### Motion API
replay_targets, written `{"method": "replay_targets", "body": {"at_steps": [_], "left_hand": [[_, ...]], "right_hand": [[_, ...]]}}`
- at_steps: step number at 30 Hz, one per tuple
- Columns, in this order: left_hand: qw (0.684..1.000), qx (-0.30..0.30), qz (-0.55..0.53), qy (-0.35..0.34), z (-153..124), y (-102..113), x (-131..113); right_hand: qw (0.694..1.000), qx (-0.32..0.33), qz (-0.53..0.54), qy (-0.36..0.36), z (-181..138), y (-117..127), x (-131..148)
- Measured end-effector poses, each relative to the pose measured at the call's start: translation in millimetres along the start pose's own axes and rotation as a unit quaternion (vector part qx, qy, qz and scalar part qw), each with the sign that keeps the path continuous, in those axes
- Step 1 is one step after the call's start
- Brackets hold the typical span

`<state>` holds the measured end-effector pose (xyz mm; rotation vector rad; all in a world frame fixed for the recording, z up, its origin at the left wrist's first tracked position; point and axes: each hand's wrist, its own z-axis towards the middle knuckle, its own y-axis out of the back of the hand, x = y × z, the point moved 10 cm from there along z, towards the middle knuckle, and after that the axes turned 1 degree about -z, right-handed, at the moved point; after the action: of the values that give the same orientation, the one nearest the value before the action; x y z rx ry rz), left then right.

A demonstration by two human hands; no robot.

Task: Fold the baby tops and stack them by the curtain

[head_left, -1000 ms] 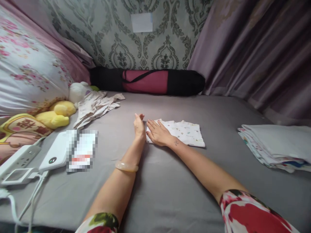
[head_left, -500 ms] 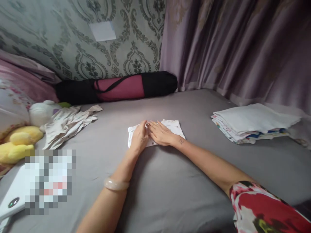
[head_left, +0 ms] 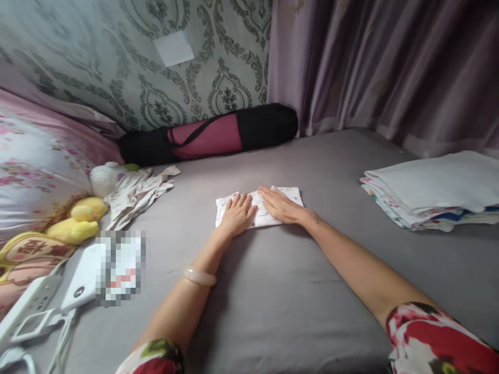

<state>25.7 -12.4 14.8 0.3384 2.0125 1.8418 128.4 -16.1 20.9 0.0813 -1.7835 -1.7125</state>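
Observation:
A folded white cloth garment (head_left: 260,209) with small brownish prints lies flat on the grey bedsheet (head_left: 280,291). My left hand (head_left: 236,214) rests palm down on its left part, fingers spread. Flat on the right part is my right hand (head_left: 281,204), its fingers stretched out toward the upper left. A gap shows the cloth between the two hands. Neither hand grips it; both press on its top. What lies under the palms is hidden.
A stack of folded cloths (head_left: 432,187) sits at the right. At the left lie a crumpled pale garment (head_left: 138,195), yellow plush toys (head_left: 78,226), a white device (head_left: 88,272) and a power strip (head_left: 29,306). A black and maroon long bag (head_left: 210,136) lines the wall.
My hands have moved apart on the cloth, left hand to the left part and right hand to the right, and their fingers have flattened. The view has turned slightly left.

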Motion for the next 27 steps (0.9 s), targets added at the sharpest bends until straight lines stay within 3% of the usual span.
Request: {"method": "replay_targets", "body": {"at_steps": [5, 13, 20, 24, 27], "left_hand": [[0.998, -0.041, 0.027, -0.025, 6.1, 9.2, 6.2], [1.0, -0.008, 0.009, -0.005, 12.3, -10.5, 18.6], [0.992, -0.074, -0.094, -0.028, 19.4, 14.6, 48.9], [0.997, 0.0, -0.074, -0.019, 32.4, 19.8, 74.7], [0.991, 0.069, -0.117, 0.002, 41.3, 20.4, 88.6]], "right_hand": [[0.997, -0.037, -0.067, -0.03, -10.1, 7.2, -17.6], [0.997, -0.019, -0.051, -0.046, -7.8, 2.1, -23.1], [0.991, -0.084, -0.039, -0.092, -11.0, 42.2, -55.9], [0.983, -0.064, -0.102, -0.137, -20.5, 48.5, -64.9], [0.982, -0.049, -0.12, -0.139, -22.8, 47.5, -61.6]]}}
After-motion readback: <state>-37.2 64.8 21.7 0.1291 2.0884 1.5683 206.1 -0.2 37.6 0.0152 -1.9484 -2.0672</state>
